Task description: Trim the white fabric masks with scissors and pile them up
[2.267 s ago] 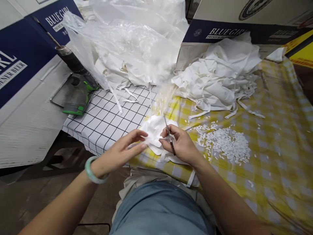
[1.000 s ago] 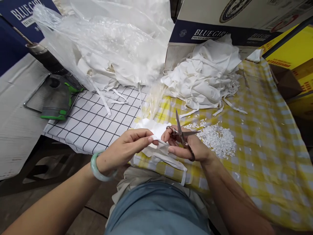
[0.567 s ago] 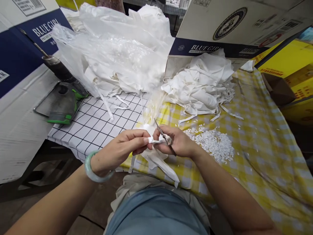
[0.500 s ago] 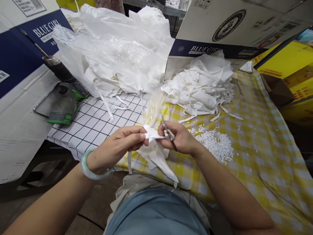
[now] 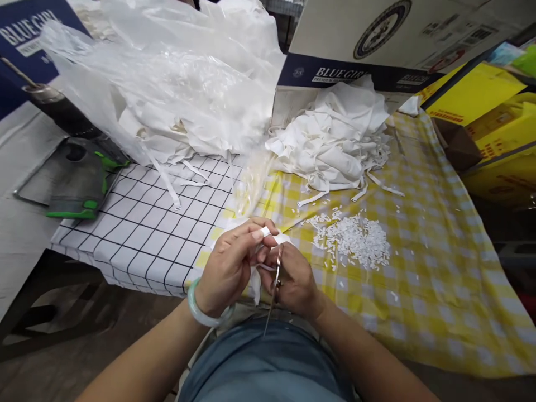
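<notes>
My left hand, with a pale green bangle on the wrist, pinches a small white fabric piece at the table's near edge. My right hand sits just right of it, closed round small metal scissors whose blades point down toward my lap. The two hands touch over the fabric. A heap of tiny white cut bits lies on the yellow checked cloth to the right of my hands.
A pile of white fabric pieces lies behind, by a blue-and-white carton. A clear plastic bag of white fabric covers the back left. A green and grey power drill lies left of the black-grid cloth. Yellow boxes stand at right.
Both hands have drawn nearer to my body and closer together. The scissors have swung from pointing up and away to pointing down. The fabric is bunched between my fingers.
</notes>
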The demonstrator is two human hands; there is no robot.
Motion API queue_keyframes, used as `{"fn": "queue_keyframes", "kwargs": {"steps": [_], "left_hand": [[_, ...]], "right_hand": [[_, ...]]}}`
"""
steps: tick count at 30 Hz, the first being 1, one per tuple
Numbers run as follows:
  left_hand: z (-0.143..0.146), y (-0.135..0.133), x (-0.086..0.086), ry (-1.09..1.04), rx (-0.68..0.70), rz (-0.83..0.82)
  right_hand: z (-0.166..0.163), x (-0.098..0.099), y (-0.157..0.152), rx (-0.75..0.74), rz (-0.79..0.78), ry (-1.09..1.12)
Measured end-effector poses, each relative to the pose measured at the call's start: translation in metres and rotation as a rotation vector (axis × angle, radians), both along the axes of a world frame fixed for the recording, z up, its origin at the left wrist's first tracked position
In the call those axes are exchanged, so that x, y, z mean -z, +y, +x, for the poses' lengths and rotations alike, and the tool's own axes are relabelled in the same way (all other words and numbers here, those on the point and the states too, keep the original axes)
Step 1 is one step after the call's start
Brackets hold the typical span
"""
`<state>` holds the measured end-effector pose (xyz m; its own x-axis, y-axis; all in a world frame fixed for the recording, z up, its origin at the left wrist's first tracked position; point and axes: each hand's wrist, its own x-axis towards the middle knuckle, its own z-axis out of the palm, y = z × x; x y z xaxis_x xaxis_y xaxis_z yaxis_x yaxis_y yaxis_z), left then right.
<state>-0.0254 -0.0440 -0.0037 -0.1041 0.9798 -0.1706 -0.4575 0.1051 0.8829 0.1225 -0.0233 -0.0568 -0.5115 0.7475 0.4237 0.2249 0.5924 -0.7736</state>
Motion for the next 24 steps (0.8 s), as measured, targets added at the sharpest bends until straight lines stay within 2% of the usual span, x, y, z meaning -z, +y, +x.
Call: {"fn": "queue_keyframes", "kwargs": {"steps": [4, 8, 15, 24], "left_hand": [[0.015, -0.004, 0.014, 0.318, -0.009, 0.119], [0.025, -0.007, 0.023, 0.463, 0.01, 0.229], [0.032, -0.006, 0.024, 0.483, 0.058, 0.295], [0.033, -0.004, 0.026, 0.572, 0.097, 0.356]], "right_hand": [[0.027, -0.026, 0.005, 0.053, -0.147, -0.203], [0.046, -0.043, 0.01, 0.082, -0.155, -0.377], [0.05, -0.04, 0.01, 0.109, -0.173, -0.472], [0.051, -0.044, 0.015, 0.101, -0.192, -0.451]]}}
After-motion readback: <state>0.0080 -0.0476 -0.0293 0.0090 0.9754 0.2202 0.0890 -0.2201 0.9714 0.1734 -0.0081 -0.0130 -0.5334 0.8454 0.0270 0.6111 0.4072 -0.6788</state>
